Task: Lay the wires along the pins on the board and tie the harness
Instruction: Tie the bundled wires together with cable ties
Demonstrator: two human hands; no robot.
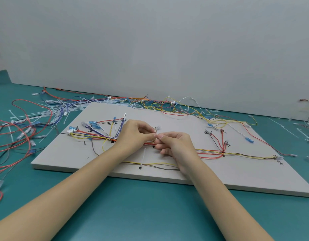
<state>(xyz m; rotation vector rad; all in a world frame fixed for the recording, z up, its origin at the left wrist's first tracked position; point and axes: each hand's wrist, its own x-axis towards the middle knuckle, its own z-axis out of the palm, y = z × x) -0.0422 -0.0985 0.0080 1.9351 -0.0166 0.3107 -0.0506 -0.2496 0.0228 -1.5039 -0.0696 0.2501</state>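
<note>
A grey board [66,157] lies on the teal table, with black pins and handwritten marks. Red, yellow, black and blue wires [240,154] run across it as a harness, fanning out to blue terminals [93,122] at the left. My left hand [132,134] and my right hand [174,145] meet over the board's middle. Both pinch a small white cable tie [155,132] between thumb and fingertips, just above the red wire bundle. Another white cable tie [143,158] sits on the yellow and black wires near the front edge.
Loose wires and several white cable ties [51,110] are heaped on the table left of the board. More tangled yellow and red wires [176,108] lie along the grey wall behind it. Stray ties are scattered at the far right [289,129].
</note>
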